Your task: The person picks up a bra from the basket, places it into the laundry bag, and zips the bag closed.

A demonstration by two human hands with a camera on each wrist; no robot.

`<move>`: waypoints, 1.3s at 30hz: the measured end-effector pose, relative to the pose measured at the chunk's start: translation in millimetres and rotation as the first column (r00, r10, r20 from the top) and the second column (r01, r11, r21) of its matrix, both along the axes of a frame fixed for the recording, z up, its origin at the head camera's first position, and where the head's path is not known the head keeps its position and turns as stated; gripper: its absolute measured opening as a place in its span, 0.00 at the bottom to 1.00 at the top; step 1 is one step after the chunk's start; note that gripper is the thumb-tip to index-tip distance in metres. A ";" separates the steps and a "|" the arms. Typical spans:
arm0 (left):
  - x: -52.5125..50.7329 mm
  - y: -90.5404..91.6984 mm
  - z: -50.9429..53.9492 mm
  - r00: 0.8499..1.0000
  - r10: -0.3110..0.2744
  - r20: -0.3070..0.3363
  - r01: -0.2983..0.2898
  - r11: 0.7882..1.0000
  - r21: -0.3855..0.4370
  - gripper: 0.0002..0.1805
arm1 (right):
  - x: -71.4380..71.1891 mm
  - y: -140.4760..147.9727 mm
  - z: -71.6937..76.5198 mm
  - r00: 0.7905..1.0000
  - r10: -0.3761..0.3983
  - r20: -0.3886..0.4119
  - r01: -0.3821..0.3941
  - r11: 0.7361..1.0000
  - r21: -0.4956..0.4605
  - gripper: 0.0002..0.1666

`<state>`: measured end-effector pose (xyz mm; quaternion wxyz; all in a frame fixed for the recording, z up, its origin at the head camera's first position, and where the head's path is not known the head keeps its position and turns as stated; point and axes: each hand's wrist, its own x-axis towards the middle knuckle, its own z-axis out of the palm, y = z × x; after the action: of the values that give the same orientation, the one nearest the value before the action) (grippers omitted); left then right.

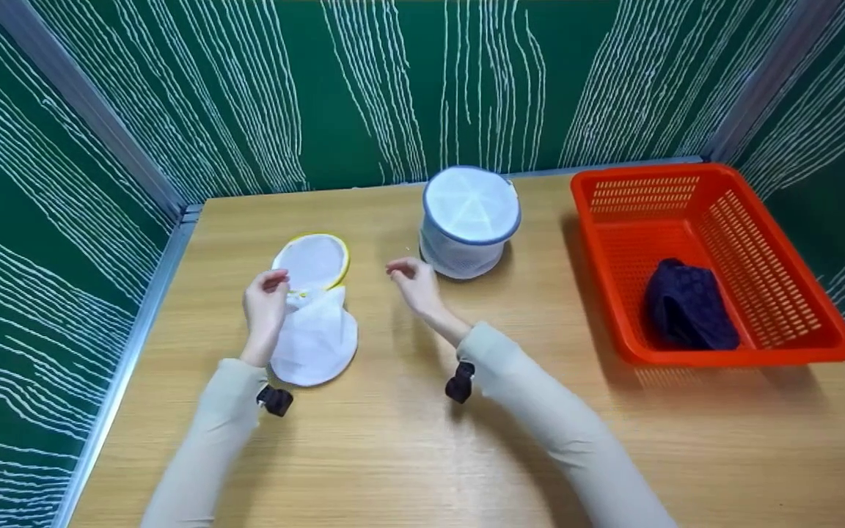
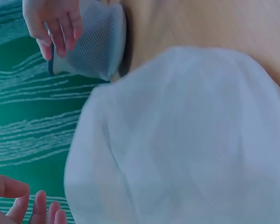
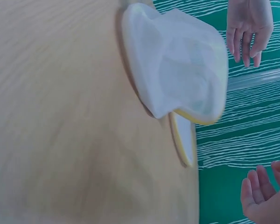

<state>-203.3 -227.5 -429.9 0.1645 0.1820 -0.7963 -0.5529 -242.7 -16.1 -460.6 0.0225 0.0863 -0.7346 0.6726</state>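
Observation:
A limp white mesh bag [image 1: 314, 341] with yellow trim lies on the left of the table. Its round, yellow-edged panel [image 1: 312, 260] is spread flat behind the crumpled part. My left hand [image 1: 265, 308] hovers at the bag's left side, fingers loosely bent with nothing in them; whether it touches the fabric cannot be told. To the right of this bag, my right hand [image 1: 416, 286] is held above the table, relaxed and holding nothing. Just behind that hand stands a cylindrical white mesh bag [image 1: 466, 253] with a blue-grey rim, upright.
An orange plastic basket [image 1: 602, 279] with slotted walls stands at the right. Inside it lies a crumpled dark navy cloth [image 1: 690, 304]. Green panels [image 1: 349, 95] with white wavy lines enclose the wooden table [image 1: 364, 455] at the back and sides.

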 end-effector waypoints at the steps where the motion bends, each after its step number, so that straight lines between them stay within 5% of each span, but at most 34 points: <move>1: 0.6 -3.5 -1.1 1.000 0.012 0.011 -0.012 1.000 -0.005 0.13 | -2.4 -1.9 -6.1 1.000 0.006 -0.007 -0.006 1.000 0.002 0.11; 7: 3.6 -22.7 -7.1 0.993 0.081 0.084 -0.080 0.997 -0.018 0.14 | -45.3 -18.3 -92.9 0.992 0.111 -0.068 -0.114 0.992 -0.054 0.09; 9: 2.5 -30.3 -12.2 0.988 0.103 0.112 -0.101 0.995 -0.018 0.15 | -51.1 -25.5 -105.0 0.992 0.125 0.025 -0.125 0.992 -0.027 0.10; 10: 0.7 -36.0 -17.5 0.986 0.111 0.124 -0.109 0.994 -0.023 0.15 | -51.4 -29.2 -105.9 0.988 0.129 0.086 -0.129 0.992 -0.008 0.11; 12: -4.5 -48.3 -30.5 0.983 0.123 0.137 -0.122 0.992 -0.017 0.16 | -62.8 -39.3 -134.9 0.989 0.135 0.063 -0.135 0.991 -0.006 0.12; 14: -16.3 -71.0 -59.9 0.988 0.107 0.110 -0.109 0.994 0.006 0.16 | -76.4 -50.2 -163.3 0.985 0.145 0.095 -0.149 0.988 0.039 0.15; 15: -21.0 -79.7 -71.3 0.988 0.100 0.119 -0.101 0.995 0.009 0.16 | -87.0 -56.0 -185.9 0.986 0.161 0.050 -0.163 0.986 0.039 0.16; 17: -23.8 -86.0 -79.2 0.984 0.085 0.157 -0.089 0.996 0.017 0.18 | -109.8 -67.1 -235.5 0.977 0.211 -0.038 -0.209 0.977 0.042 0.21; 19: -22.3 -85.3 -78.6 0.977 0.067 0.203 -0.073 0.997 0.018 0.20 | -114.6 -72.6 -248.3 0.965 0.262 -0.033 -0.260 0.964 0.050 0.25; 21: -11.2 -70.9 -57.4 0.958 0.049 0.284 -0.056 0.998 0.019 0.24 | -100.6 -73.0 -230.2 0.952 0.303 -0.034 -0.300 0.952 0.066 0.28; 24: -0.4 -59.4 -40.2 0.944 0.019 0.329 -0.042 0.997 0.064 0.25 | -50.9 -64.2 -145.5 0.944 0.324 0.060 -0.328 0.940 0.096 0.30; 28: 5.9 -57.2 -34.8 0.935 -0.010 0.354 -0.033 0.993 0.116 0.26 | 9.4 -51.0 -40.0 0.928 0.346 0.135 -0.360 0.928 0.094 0.31; 30: 6.5 -58.2 -37.9 0.939 0.008 0.344 -0.054 0.991 0.122 0.22 | 24.4 -47.4 -13.7 0.919 0.367 0.141 -0.382 0.919 0.095 0.31; 33: 1.6 -67.4 -53.1 0.945 0.018 0.327 -0.074 0.984 0.160 0.12 | 32.2 -45.8 1.7 0.899 0.401 0.177 -0.421 0.903 0.091 0.31; 34: -4.4 -77.6 -69.1 0.959 0.005 0.284 -0.063 0.979 0.193 0.08 | 31.5 -46.5 0.9 0.894 0.408 0.186 -0.430 0.898 0.094 0.31; 39: -35.7 -121.3 -137.8 0.964 -0.050 0.263 -0.039 0.946 0.322 0.09 | 17.8 -53.4 -25.0 0.904 0.383 0.189 -0.406 0.908 0.104 0.27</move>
<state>-239.0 -348.8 -567.7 0.0219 0.2773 -0.7097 -0.6472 -225.0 -69.5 -485.6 -0.1810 0.1791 -0.7469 0.6142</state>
